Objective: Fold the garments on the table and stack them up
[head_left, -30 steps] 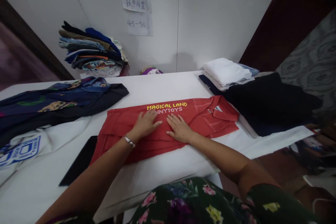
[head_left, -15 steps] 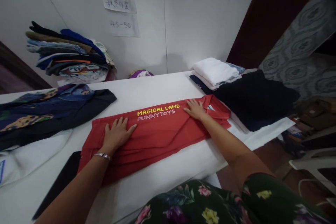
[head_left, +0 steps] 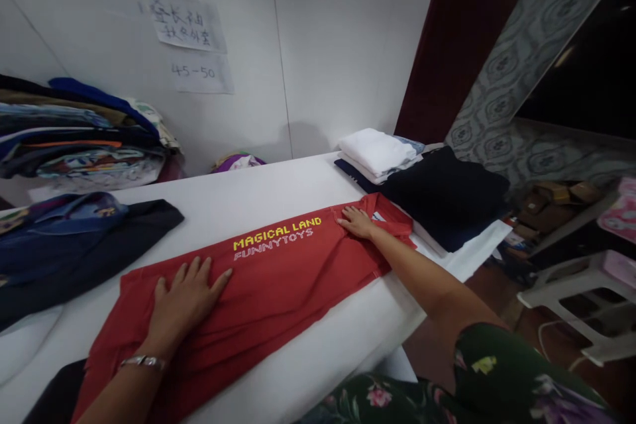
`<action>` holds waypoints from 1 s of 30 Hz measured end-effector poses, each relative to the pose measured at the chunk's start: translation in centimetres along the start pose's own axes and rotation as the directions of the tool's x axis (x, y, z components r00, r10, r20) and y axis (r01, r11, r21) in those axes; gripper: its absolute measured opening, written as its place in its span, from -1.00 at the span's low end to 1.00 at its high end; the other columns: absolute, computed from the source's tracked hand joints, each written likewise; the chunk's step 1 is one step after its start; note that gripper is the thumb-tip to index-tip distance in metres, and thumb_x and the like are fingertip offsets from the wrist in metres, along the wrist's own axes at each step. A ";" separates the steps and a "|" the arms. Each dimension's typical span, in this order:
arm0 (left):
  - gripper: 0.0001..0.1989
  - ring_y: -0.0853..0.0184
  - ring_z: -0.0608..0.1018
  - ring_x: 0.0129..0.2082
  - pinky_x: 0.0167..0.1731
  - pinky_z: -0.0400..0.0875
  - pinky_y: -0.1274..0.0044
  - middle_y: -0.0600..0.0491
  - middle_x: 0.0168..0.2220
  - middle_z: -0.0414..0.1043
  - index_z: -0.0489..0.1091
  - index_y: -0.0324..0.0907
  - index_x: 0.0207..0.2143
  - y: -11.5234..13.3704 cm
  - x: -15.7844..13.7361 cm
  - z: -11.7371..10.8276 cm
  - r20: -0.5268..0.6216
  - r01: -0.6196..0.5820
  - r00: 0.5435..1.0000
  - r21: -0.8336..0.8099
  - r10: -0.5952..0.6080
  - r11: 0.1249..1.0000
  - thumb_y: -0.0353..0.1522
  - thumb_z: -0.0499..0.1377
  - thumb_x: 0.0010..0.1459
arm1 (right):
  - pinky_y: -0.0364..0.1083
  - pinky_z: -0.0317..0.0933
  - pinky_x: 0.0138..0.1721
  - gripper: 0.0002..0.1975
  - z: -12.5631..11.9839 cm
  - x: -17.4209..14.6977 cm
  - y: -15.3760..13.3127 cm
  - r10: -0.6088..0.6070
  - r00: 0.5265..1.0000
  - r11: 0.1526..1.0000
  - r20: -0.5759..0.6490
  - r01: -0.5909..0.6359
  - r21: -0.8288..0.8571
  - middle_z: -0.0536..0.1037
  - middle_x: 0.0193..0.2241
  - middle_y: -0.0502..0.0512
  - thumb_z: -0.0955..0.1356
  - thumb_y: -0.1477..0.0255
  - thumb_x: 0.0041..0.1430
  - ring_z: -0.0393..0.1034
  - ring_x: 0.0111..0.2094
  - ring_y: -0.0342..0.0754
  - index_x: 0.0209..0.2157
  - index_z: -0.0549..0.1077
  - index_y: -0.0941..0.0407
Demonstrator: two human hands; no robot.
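Note:
A red shirt (head_left: 278,285) lies folded lengthwise across the white table (head_left: 199,195), its collar toward the right and yellow and white lettering near the far edge. On its left part my left hand (head_left: 186,295) rests flat, fingers spread. My right hand (head_left: 358,222) lies flat beside the collar, fingers stretched out. Neither hand grips the cloth. Some wrinkles run across the near side of the shirt.
Dark folded clothes (head_left: 447,192) with a white folded stack (head_left: 375,149) sit at the right. A dark blue jacket (head_left: 114,238) lies at the left, near a tall pile of clothes (head_left: 94,139). A white stool (head_left: 571,298) stands on the floor at the right.
The camera view has turned to the right, so everything appears shifted left. Both hands stay flat on the shirt at about the same places.

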State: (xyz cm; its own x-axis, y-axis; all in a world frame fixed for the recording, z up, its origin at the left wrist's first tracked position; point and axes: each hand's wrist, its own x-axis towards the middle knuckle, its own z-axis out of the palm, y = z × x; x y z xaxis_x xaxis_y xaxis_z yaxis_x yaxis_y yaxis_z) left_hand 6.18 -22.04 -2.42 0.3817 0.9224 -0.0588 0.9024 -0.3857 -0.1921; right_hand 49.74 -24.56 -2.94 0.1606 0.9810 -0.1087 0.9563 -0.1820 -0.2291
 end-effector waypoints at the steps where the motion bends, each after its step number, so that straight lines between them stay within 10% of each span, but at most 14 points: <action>1: -0.45 -0.15 0.07 0.31 0.12 -0.07 -0.10 -0.10 0.32 0.10 0.31 0.07 0.19 0.0 0.0 0.0 -0.002 0.000 1.000 -0.005 0.000 1.000 -0.32 -0.17 0.21 | 0.10 -0.28 0.30 -0.31 -0.1 -0.1 0.3 0.016 1.000 1.000 -0.013 -0.016 -0.004 0.02 0.36 0.19 0.06 0.00 0.32 -0.21 0.37 0.07 0.31 0.12 0.12; 13: -0.31 -0.11 0.10 0.31 0.18 -0.07 -0.04 -0.23 0.33 0.05 0.20 -0.23 0.26 0.7 0.5 0.4 -0.062 0.121 0.989 -0.182 -0.134 0.976 -0.05 -0.19 0.22 | 0.33 -0.33 0.27 -0.38 -0.8 -2.0 -0.4 0.099 0.994 0.995 -0.048 -0.100 -0.014 -0.01 0.36 0.25 0.07 0.09 0.35 -0.26 0.38 0.15 0.30 0.12 0.15; 20: -0.26 -0.05 0.09 0.32 0.23 -0.15 0.02 -0.21 0.33 0.06 0.17 -0.27 0.27 1.6 -0.1 -0.3 -0.048 0.184 0.977 -0.283 -0.206 0.941 0.03 -0.14 0.22 | 0.26 -0.29 0.30 -0.39 2.6 -6.5 -8.6 -0.390 0.917 0.918 -0.087 0.395 0.038 0.02 0.35 0.16 0.05 0.07 0.35 -0.18 0.37 0.06 0.32 0.07 0.03; 30: -0.29 0.04 0.09 0.34 0.29 -0.22 0.18 -0.19 0.32 0.08 0.20 -0.22 0.24 1.2 -0.3 -0.9 0.019 0.238 0.964 -0.510 -0.266 0.827 0.04 -0.01 0.20 | 0.26 -0.19 0.27 -0.43 6.3 -6.5 -8.5 -0.504 0.845 0.863 -0.181 0.482 -0.152 0.16 0.30 0.16 0.06 0.12 0.34 -0.01 0.32 0.09 0.28 0.18 0.02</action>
State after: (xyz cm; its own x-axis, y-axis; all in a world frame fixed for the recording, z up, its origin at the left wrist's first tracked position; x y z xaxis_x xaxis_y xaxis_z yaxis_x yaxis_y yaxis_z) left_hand 7.29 -22.75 -1.78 0.1245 0.9919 -0.0239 0.9386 -0.1100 0.3269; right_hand 39.03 -29.86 -6.38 -0.3021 0.9324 0.1983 0.9397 0.3263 -0.1028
